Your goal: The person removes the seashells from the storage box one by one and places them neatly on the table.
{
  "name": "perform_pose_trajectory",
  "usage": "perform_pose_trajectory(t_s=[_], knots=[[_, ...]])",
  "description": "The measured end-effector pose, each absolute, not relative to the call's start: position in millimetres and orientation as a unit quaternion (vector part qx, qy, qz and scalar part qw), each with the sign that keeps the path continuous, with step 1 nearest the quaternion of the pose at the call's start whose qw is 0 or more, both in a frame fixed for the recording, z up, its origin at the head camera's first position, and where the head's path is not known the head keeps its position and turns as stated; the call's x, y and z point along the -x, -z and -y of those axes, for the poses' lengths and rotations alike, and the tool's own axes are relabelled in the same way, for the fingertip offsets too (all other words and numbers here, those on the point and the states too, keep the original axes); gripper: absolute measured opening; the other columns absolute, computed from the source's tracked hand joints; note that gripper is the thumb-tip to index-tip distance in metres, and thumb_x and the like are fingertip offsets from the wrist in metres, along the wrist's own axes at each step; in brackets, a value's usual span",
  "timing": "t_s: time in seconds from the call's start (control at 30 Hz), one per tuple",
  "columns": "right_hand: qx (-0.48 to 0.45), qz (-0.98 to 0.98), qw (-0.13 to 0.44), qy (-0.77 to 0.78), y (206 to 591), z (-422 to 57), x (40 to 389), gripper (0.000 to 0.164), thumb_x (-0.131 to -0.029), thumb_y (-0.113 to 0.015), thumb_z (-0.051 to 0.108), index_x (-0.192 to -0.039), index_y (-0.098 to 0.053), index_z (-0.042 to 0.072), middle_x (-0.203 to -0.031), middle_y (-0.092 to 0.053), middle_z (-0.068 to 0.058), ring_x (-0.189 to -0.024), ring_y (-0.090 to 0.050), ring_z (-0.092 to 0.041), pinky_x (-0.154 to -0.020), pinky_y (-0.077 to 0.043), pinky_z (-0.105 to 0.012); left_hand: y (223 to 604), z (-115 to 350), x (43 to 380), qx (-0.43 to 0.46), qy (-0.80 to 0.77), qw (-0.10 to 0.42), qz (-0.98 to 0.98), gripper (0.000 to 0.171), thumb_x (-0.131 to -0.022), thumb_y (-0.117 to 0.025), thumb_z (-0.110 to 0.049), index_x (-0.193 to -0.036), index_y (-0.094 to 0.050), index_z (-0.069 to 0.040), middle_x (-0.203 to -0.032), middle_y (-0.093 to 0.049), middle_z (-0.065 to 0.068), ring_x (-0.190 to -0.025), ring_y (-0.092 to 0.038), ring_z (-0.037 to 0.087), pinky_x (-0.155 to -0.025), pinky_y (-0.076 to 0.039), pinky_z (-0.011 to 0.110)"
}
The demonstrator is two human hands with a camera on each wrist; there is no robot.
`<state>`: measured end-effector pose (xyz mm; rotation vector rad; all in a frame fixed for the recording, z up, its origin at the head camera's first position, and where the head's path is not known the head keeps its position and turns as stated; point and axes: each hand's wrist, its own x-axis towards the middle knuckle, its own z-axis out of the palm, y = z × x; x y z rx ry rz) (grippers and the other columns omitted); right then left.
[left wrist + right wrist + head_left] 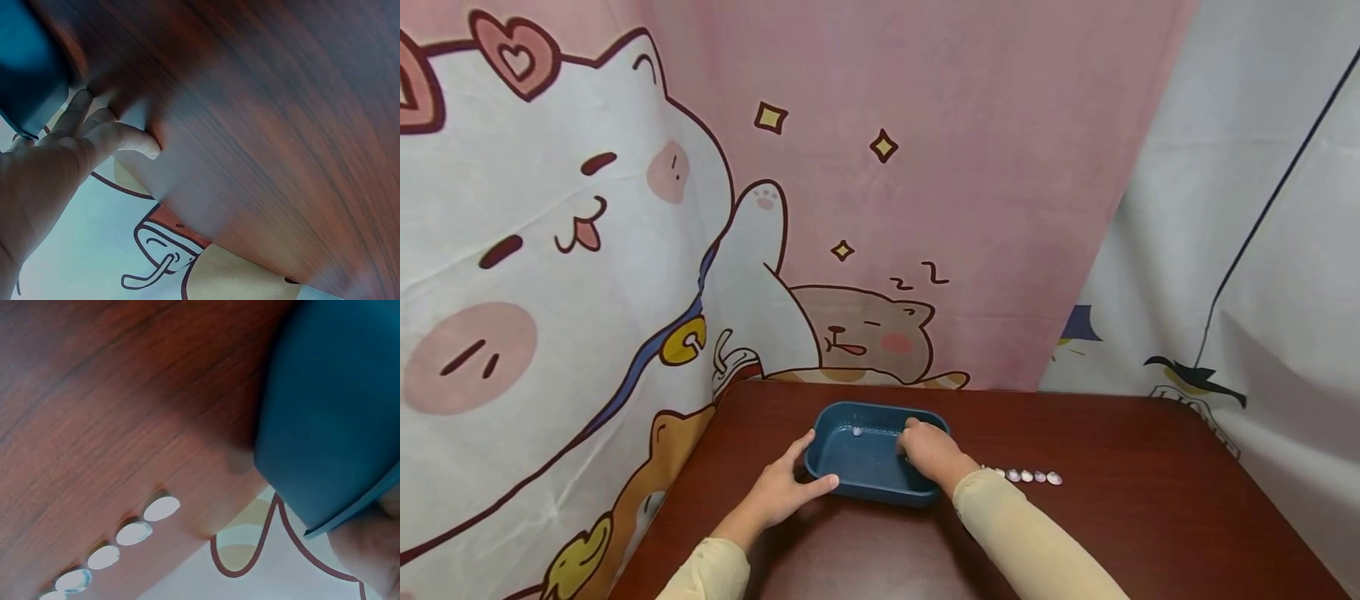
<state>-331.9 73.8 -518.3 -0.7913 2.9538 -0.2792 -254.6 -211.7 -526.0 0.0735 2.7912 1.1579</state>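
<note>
A blue plastic basin (872, 469) stands on the table, between both hands. My left hand (777, 492) holds its left end, thumb at the near rim and fingers spread along the left side. In the left wrist view, the fingers (128, 136) lie outside the basin wall. My right hand (931, 450) reaches over the right end into the basin with its fingers bent down; the fingertips are hidden, so whether they hold anything does not show. A small whitish shell (857, 431) lies inside near the far wall. Several shells (1026, 476) form a row to the right.
The dark red wooden table (1120, 533) extends around the basin. Behind and to the left, a printed cartoon cloth (970, 183) hangs against the table's edges. The shell row (134, 533) lies close to the basin's right side, beside the right forearm.
</note>
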Motion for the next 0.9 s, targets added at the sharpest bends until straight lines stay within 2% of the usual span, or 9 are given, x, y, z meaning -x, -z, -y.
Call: perform_pose_trajectory(t_s=[0.2,0.27,0.4,0.5,0.6,0.67,0.9], knots=[[0.246,-0.966,0.04,0.074,519.3,-73.7,336.3,0.007,-0.09,-0.083,0.007,-0.09,-0.085,0.014,-0.086,-0.078,0.001,-0.071,-0.06,-0.011,-0.074,-0.061,-0.033,525.4,210.7,254.8,-0.026,-0.385,0.06,-0.92,0.103,-0.087,-0.082,-0.062,-0.169,-0.033,-0.022,-0.152,-0.062,0.021,-0.137,-0.063,0.041,-0.108,-0.051,0.07],[0.247,-0.965,0.043,0.076,520.1,-73.4,336.7,0.003,-0.09,-0.086,0.013,-0.087,-0.084,0.014,-0.081,-0.077,0.003,-0.067,-0.06,-0.009,-0.072,-0.06,-0.031,526.0,210.9,255.2,-0.026,-0.385,0.058,-0.921,0.103,-0.087,-0.082,-0.062,-0.169,-0.033,-0.022,-0.152,-0.062,0.021,-0.136,-0.063,0.04,-0.108,-0.051,0.069],[0.241,-0.964,0.055,0.096,520.8,-71.8,334.4,0.014,-0.092,-0.086,0.022,-0.082,-0.082,0.014,-0.067,-0.066,0.004,-0.06,-0.053,-0.011,-0.061,-0.051,-0.028,527.0,211.6,255.4,-0.026,-0.386,0.056,-0.92,0.103,-0.087,-0.082,-0.061,-0.169,-0.034,-0.022,-0.151,-0.063,0.021,-0.136,-0.064,0.04,-0.108,-0.051,0.069],[0.235,-0.964,0.055,0.109,520.6,-69.6,332.2,0.014,-0.094,-0.084,0.024,-0.088,-0.081,0.011,-0.07,-0.066,0.001,-0.064,-0.056,-0.014,-0.064,-0.053,-0.031,527.9,212.2,255.4,-0.025,-0.387,0.056,-0.92,0.103,-0.087,-0.082,-0.061,-0.169,-0.033,-0.022,-0.151,-0.063,0.021,-0.136,-0.064,0.04,-0.108,-0.051,0.069],[0.247,-0.962,0.04,0.112,522.0,-67.8,331.5,0.013,-0.094,-0.083,0.022,-0.101,-0.08,0.012,-0.087,-0.073,-0.001,-0.078,-0.063,-0.016,-0.078,-0.061,-0.036,528.9,212.7,254.9,-0.025,-0.39,0.059,-0.919,0.103,-0.087,-0.082,-0.06,-0.169,-0.033,-0.022,-0.152,-0.062,0.022,-0.136,-0.063,0.04,-0.108,-0.051,0.069],[0.262,-0.958,0.032,0.112,523.6,-67.3,331.8,0.012,-0.095,-0.082,0.019,-0.104,-0.08,0.012,-0.095,-0.077,-0.002,-0.084,-0.066,-0.016,-0.085,-0.062,-0.039,529.3,212.8,254.4,-0.025,-0.391,0.061,-0.918,0.103,-0.087,-0.082,-0.06,-0.169,-0.033,-0.022,-0.152,-0.062,0.022,-0.136,-0.063,0.04,-0.108,-0.051,0.069],[0.286,-0.95,0.024,0.127,525.0,-68.3,331.0,0.007,-0.095,-0.08,0.012,-0.098,-0.087,0.012,-0.097,-0.083,0.001,-0.088,-0.074,-0.012,-0.086,-0.065,-0.035,528.0,211.8,254.1,-0.032,-0.391,0.052,-0.918,0.101,-0.088,-0.083,-0.058,-0.169,-0.034,-0.021,-0.15,-0.063,0.022,-0.136,-0.064,0.039,-0.11,-0.05,0.068]])
